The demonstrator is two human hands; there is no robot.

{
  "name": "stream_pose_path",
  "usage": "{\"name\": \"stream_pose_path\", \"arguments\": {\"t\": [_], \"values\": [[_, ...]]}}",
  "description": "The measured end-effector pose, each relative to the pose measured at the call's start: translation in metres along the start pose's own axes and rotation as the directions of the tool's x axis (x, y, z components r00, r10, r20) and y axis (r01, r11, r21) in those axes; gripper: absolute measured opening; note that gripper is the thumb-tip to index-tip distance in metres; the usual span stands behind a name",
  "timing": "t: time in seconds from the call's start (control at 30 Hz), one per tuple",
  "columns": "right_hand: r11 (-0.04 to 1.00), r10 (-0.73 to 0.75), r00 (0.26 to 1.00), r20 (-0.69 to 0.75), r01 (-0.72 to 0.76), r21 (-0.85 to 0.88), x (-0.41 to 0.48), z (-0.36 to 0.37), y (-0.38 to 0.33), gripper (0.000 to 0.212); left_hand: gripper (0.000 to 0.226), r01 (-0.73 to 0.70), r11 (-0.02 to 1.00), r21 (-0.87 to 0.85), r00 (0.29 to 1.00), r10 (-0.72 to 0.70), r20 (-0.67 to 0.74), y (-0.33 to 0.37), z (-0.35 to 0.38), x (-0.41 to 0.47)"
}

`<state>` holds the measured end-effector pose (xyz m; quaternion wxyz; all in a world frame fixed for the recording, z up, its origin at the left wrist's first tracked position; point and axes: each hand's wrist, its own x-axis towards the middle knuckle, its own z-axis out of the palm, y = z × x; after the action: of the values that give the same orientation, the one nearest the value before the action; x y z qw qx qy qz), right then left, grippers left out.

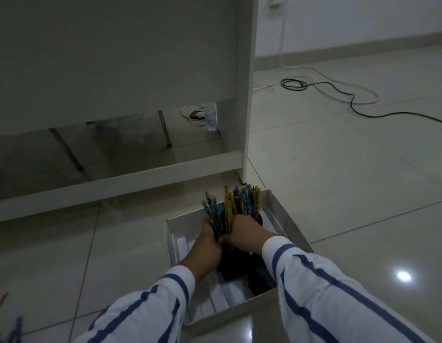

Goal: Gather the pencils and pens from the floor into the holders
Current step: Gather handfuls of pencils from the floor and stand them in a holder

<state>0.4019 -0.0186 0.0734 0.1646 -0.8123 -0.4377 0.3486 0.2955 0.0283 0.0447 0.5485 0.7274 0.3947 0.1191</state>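
A thick bundle of blue and yellow pencils (218, 215) stands upright between my two hands over a shallow white tray (286, 214) on the floor. My left hand (208, 243) grips the bundle from the left, and my right hand (244, 233) grips it from the right. More pencils (244, 200) stand in a dark holder (260, 219) just behind my right hand. Other dark holders (233, 268) sit in the tray under my wrists, mostly hidden. A few loose pencils (7, 323) lie on the floor at the far lower left.
A white desk panel (247, 95) and its low crossbar (116, 184) stand just behind the tray. Black and white cables (351, 100) trail over the tiled floor at the right. A plastic bottle (211, 117) stands under the desk.
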Motion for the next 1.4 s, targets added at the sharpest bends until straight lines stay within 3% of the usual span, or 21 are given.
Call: {"name": "stream_pose_path", "arguments": {"t": [0.2,0.3,0.43,0.53,0.77,0.9,1.13,1.33,1.4], "values": [[0.997,-0.056,0.998,-0.014,0.057,0.049,0.000,0.006,0.005,0.040,0.053,0.022,0.995,-0.097,1.000,-0.023,-0.007,-0.021,0.002,-0.004],[0.996,-0.087,0.996,-0.011,0.087,0.008,0.000,0.004,0.006,0.030,0.051,0.029,0.991,-0.128,1.000,-0.028,0.014,-0.026,0.000,-0.008],[0.995,-0.098,0.995,-0.027,0.097,-0.018,0.000,0.003,0.008,0.033,0.051,0.031,0.988,-0.149,0.999,-0.026,0.037,-0.027,-0.003,-0.009],[0.997,-0.079,0.994,-0.069,0.080,0.011,0.000,0.004,0.008,0.021,0.047,0.013,0.992,-0.124,1.000,-0.011,0.015,-0.020,-0.003,-0.007],[0.993,-0.049,0.970,-0.237,0.021,-0.119,0.000,0.007,0.004,0.027,0.047,0.048,0.984,-0.170,0.999,-0.044,0.029,-0.017,-0.005,-0.006],[0.996,-0.022,0.972,-0.233,0.003,-0.084,0.001,0.008,0.005,0.026,0.042,0.068,0.983,-0.173,0.998,-0.064,0.029,-0.014,-0.006,-0.008],[0.983,-0.016,0.966,-0.258,-0.032,-0.179,-0.002,0.004,0.007,0.021,0.049,0.064,0.979,-0.194,0.998,-0.064,0.005,-0.013,-0.008,-0.012],[0.978,0.000,0.951,-0.308,-0.065,-0.200,-0.009,0.002,-0.001,0.023,0.084,0.167,0.965,-0.203,0.986,-0.168,0.014,-0.007,-0.020,-0.021],[0.983,0.027,0.937,-0.347,-0.087,-0.160,-0.012,0.001,-0.004,0.021,0.084,0.194,0.964,-0.184,0.980,-0.197,0.004,-0.001,-0.024,-0.025]]}}
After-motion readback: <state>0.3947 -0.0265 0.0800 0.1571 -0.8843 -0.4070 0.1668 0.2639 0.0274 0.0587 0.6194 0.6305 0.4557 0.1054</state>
